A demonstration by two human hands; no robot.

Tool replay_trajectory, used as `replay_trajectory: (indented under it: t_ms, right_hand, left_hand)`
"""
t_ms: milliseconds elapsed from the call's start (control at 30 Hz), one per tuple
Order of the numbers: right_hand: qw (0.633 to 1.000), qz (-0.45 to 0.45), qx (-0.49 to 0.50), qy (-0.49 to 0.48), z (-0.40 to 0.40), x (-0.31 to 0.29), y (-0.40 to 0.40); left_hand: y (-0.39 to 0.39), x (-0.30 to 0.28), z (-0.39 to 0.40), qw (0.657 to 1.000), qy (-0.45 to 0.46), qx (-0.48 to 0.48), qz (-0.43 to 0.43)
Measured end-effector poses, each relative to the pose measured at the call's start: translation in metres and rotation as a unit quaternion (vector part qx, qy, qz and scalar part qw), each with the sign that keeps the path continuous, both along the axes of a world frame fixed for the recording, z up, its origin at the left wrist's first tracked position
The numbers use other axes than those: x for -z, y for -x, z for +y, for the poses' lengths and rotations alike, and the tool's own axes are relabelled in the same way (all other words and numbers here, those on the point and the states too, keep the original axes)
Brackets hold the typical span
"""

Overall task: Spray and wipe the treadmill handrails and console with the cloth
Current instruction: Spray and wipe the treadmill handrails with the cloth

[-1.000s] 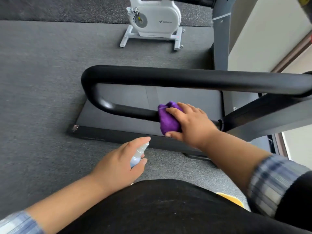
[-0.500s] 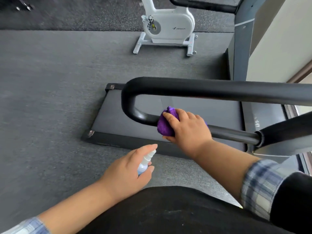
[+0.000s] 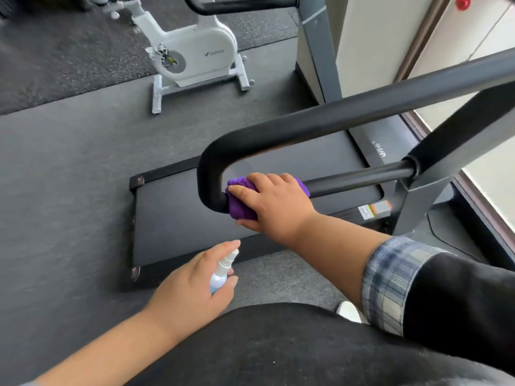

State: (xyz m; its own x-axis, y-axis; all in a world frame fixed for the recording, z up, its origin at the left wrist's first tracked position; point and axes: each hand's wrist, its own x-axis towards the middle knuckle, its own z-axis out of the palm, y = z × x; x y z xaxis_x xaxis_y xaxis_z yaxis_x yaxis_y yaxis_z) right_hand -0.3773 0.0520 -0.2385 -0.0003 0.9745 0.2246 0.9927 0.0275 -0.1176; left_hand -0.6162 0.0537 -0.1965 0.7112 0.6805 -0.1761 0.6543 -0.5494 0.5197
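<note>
Fingers (image 3: 223,253) of left hand (image 3: 189,291) curl around small spray bottle (image 3: 221,273) at 6 o'clock, pointer finger on top. Right hand (image 3: 274,203), just past middle, presses purple cloth (image 3: 241,203) around bottom bend of black handrail (image 3: 348,118), fingers close together. Gray treadmill belt (image 3: 172,213) lies under it. White exercise bike (image 3: 195,51) stands far off at 11 o'clock.

My right hand (image 3: 274,203) covers most of the purple cloth (image 3: 242,208) and the handrail (image 3: 348,118) beneath it. The rail runs off the right edge, and my left hand (image 3: 192,291) hides the spray bottle (image 3: 221,273) body.
</note>
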Motion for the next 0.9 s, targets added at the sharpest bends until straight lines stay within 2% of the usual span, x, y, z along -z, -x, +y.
replay_trajectory:
  t_ms: [133,333,667,900]
  right_hand:
    - [0.999,0.005,0.039,0.008,-0.019,0.007,-0.026]
    - [0.994,0.044,0.097,0.023,-0.054,0.010,-0.090]
    - [0.983,0.091,0.127,0.093,-0.111,0.010,-0.213]
    - [0.989,0.088,0.116,0.027,-0.104,0.018,-0.203]
  left_hand:
    - [-0.026,0.003,0.001,0.998,0.005,0.068,0.005]
    - [-0.064,0.002,-0.011,0.996,-0.005,0.085,0.002]
    - [-0.138,-0.008,-0.059,0.999,0.007,0.001,-0.046]
    - [-0.143,-0.005,-0.099,0.995,0.005,-0.091,-0.051]
